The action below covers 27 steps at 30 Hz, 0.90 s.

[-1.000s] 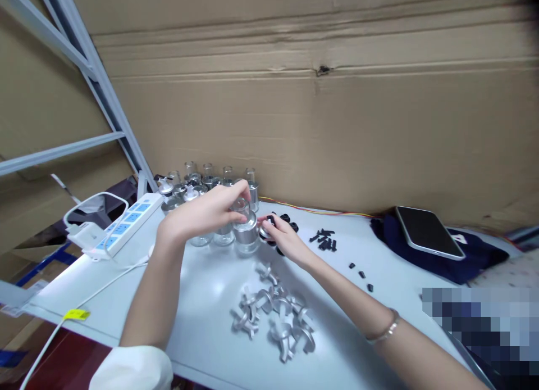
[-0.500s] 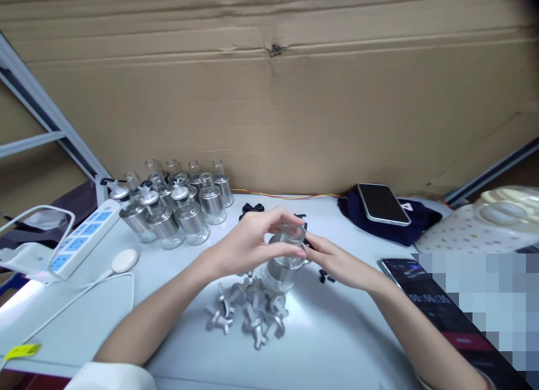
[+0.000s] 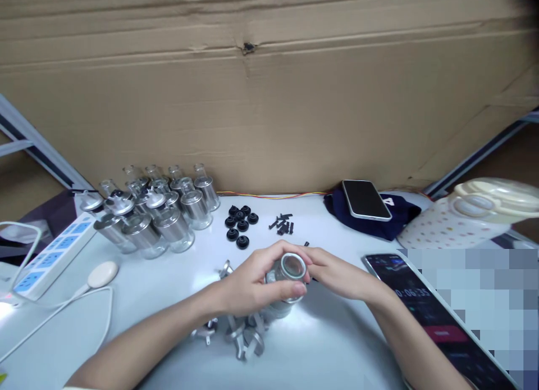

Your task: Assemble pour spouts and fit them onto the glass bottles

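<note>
My left hand is wrapped round the upper part of a clear glass bottle, whose open mouth tilts toward me. My right hand is just behind and to the right of the bottle. Its fingertips are hidden there, so I cannot tell what they hold. Silvery metal spout tops lie in a heap below and left of the bottle, partly covered by my left hand. Beyond my hands sit several round black caps and a small pile of thin black pieces.
Bottles with metal sleeves stand grouped at the back left, some with silvery tops. Left of them are a power strip and a white round charger. A phone rests on dark cloth; a larger phone lies at right.
The view has shifted, so table things sit further left. The bottle has tipped toward me in my left hand, and its mouth now shows. The black caps and thin pieces have come into clear sight.
</note>
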{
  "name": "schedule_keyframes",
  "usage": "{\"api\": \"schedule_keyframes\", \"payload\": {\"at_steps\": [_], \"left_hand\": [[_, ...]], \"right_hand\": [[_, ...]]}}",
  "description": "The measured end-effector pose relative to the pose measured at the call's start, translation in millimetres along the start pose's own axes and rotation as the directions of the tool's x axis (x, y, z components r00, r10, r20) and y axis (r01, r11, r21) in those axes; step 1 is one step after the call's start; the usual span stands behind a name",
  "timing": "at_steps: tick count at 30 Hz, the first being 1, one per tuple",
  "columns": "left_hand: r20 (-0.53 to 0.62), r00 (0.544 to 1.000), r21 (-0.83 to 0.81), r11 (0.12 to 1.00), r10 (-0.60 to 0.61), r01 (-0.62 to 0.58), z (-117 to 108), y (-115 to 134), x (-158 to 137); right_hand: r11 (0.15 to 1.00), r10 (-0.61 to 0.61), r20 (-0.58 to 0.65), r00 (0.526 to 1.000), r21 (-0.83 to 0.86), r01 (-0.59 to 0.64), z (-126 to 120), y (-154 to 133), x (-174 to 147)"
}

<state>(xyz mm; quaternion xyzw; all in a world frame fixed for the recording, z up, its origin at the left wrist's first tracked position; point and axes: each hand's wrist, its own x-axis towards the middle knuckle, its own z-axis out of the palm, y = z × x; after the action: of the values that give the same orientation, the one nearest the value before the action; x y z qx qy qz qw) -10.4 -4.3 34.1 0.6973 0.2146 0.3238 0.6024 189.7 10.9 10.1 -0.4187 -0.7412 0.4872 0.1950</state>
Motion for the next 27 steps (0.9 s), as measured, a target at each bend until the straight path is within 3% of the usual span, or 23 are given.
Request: {"api": "schedule_keyframes", "payload": {"at_steps": [4, 8, 14, 19, 22, 27], "left_hand": [[0.017, 0.999, -0.023, 0.999, 0.032, -0.031, 5.8, -1.6, -0.6], [0.043, 0.998, 0.007, 0.999, 0.035, -0.035, 6.5, 0.5, -0.8], [0.071, 0.998, -0.007, 1.000, 0.002, -0.002, 6.3, -0.5, -1.7], [0.094, 0.995, -0.046, 0.999, -0.019, 0.024, 4.7, -1.6, 0.2], [0.105, 0.994, -0.044, 0.999, -0.018, 0.023, 3.3, 0.2, 1.5], [0.084, 0.995, -0.002, 0.998, -0.062, 0.063, 3.2, 3.8, 2.7]], "right_hand": [[1.000, 0.012, -0.031, 0.999, -0.026, -0.013, 0.5, -1.4, 1.6], [0.999, 0.009, -0.136, 0.991, -0.038, -0.015, 4.4, -6.5, 2.0], [0.990, -0.133, -0.333, 0.933, -0.080, 0.113, 9.3, -10.0, 0.9], [0.950, -0.311, -0.565, 0.764, -0.213, 0.230, 9.3, -9.1, 3.6], [0.951, -0.307, -0.659, 0.687, -0.174, 0.257, 9.2, -10.7, 1.3], [0.933, -0.232, -0.828, 0.510, -0.041, 0.357, 13.3, -21.2, -8.1]]}}
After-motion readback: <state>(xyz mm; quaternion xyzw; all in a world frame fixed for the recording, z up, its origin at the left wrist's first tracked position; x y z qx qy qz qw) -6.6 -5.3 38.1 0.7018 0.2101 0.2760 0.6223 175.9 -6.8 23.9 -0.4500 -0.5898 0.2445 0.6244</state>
